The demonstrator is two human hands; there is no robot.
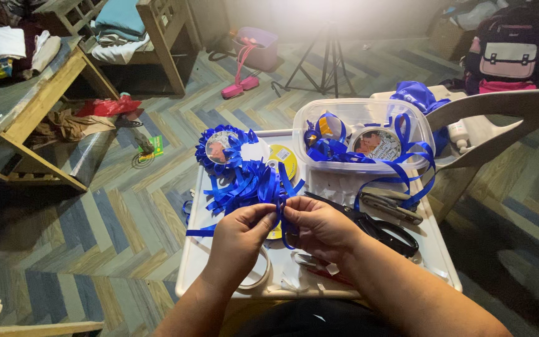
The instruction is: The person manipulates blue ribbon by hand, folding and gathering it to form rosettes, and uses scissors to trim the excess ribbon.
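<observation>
1. Both sets of fingers pinch one blue ribbon strip [280, 209] between them, left hand [239, 236] and right hand [320, 226] meeting over the white bench [435, 253].
2. Just beyond: a heap of cut blue ribbons [244, 184], a blue rosette [219, 146] and a yellow disc [284, 160].
3. Black scissors [378, 228] lie right of the right hand; a tape roll [258, 274] sits under the left wrist.
4. Farther back, a clear plastic tub [363, 134] holds tangled blue ribbon and round printed badges [377, 143].
</observation>
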